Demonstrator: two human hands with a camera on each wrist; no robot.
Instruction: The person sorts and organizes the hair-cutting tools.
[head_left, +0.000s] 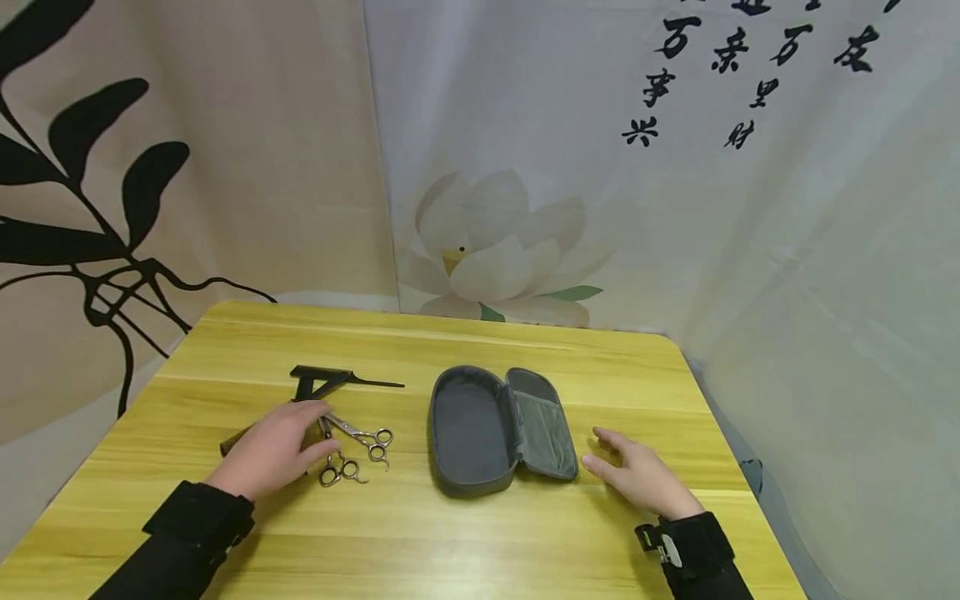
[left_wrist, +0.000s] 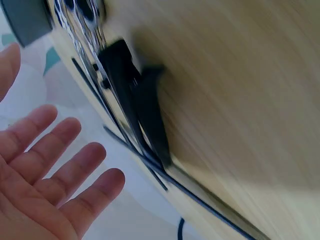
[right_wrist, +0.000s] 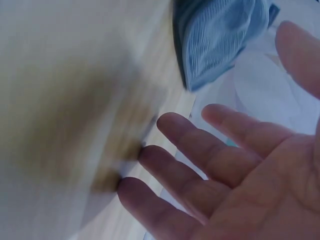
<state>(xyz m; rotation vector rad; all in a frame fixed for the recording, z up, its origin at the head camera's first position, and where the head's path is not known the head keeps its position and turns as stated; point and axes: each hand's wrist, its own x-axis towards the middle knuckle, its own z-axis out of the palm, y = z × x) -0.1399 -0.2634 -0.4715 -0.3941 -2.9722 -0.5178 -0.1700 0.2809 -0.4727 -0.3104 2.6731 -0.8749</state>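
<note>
My left hand (head_left: 281, 446) is over a group of hairdressing tools on the left of the table, fingers spread and nothing held in the left wrist view. Two pairs of metal scissors (head_left: 363, 436) have their finger rings to the right of it. Just beyond lies a black tail comb (head_left: 375, 383), crossing other dark tools. A black two-armed tool (left_wrist: 150, 115) lies among them; my hand covers part of the group in the head view. My right hand (head_left: 641, 475), loosely open and holding nothing, is right of a grey case (head_left: 465, 487).
The grey case lies unfolded in the middle of the wooden table (head_left: 420, 550), its lid with a mesh pocket (head_left: 546, 437) on the right. A printed curtain (head_left: 637, 250) hangs behind the table's far edge.
</note>
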